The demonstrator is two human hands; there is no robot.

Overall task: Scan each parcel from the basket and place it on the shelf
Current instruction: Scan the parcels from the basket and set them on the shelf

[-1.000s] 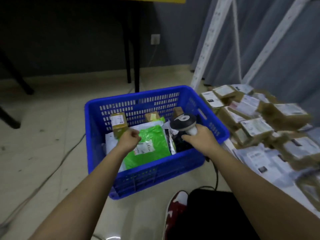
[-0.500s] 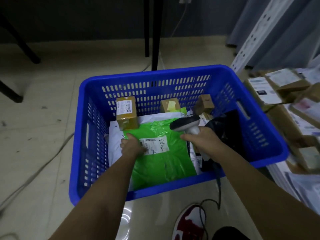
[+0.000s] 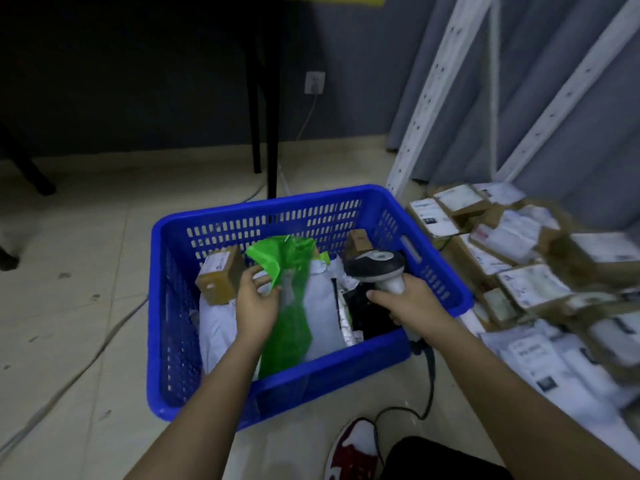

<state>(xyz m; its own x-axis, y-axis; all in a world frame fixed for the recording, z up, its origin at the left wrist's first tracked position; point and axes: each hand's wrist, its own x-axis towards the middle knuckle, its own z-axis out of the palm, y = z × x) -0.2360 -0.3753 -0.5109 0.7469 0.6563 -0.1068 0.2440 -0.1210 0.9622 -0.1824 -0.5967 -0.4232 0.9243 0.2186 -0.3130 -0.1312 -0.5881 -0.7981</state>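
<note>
1. While the left hand (image 3: 258,303) reaches into the basket (image 3: 277,389), its fingers curl round the upper part of the green bag (image 3: 289,306) and pinch it — the bag hangs lifted and blurred over the basket's middle, its lower end reaching down near the front wall.
2. Thumb and fingertips (image 3: 256,271) of that hand lie just beside a brown box (image 3: 220,275), which leans tilted at the basket's left; whether they touch it I cannot tell.
3. Right hand (image 3: 405,303): fingers wrapped tight round the handle of the scanner (image 3: 375,266), whose head sits over the basket's right side; its cable (image 3: 427,375) drops past the front wall to the floor.
4. White bags (image 3: 322,306) lie under the green bag, partly covered by it; a dark parcel (image 3: 369,306) sits below the scanner, mostly hidden by the hand.
5. 1 more small box (image 3: 358,239) stands at the back right of the basket.
6. Parcels (image 3: 502,244) crowd the shelf (image 3: 467,315) at right — smeared by blur, labels unreadable, the pile cut off by the frame edge.
7. A red-and-white shoe (image 3: 349,448) shows at the bottom, partly cut off.
</note>
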